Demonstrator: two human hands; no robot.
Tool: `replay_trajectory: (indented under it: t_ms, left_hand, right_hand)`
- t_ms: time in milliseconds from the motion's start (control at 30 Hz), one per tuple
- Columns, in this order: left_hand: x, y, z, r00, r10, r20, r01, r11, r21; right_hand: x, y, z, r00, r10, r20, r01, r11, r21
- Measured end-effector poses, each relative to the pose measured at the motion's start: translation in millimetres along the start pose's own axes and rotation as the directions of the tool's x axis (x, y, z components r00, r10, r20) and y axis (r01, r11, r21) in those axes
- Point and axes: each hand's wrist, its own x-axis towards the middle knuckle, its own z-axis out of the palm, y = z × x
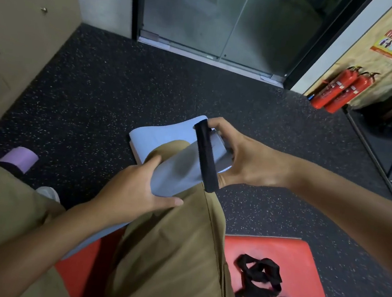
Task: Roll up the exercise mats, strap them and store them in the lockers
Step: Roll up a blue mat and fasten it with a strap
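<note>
Strapping a blue mat over one knee

A rolled lilac mat is lying on the floor by the lockers. The left hand is gripping the light-blue mat draped across the raised knee; the right hand is pinching a black strap wrapping it. Spare straps are lying on the red pad.

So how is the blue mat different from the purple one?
The blue mat is in the person's hands across a knee, while the purple mat lies alone on the floor. A black strap goes around the blue mat; I can't see one on the purple mat. The blue mat's roll looks looser. Both are rolled.
</note>
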Motion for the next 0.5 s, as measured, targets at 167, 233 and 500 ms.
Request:
replay_trajectory:
  t_ms: [167,233,500]
  left_hand:
    - [-4.2,-1.9,-5.5,1.0,-0.009,-0.002,0.009,0.999,-0.054]
    - [-5.2,-1.0,-6.4,1.0,-0.018,-0.01,0.017,0.998,-0.063]
    - [-5.5,-6.5,-18.5,0.992,-0.079,-0.098,0.059,0.978,-0.199]
  right_hand:
    - [17.2,-7.2,8.0,0.998,0.032,-0.06,-0.029,0.998,0.057]
    - [19.4,-11.7,6.5,0.997,0.06,-0.049,-0.055,0.994,0.098]
    - [31.4,-5.9,40.4,0.942,0.099,-0.32,0.055,0.897,0.438]
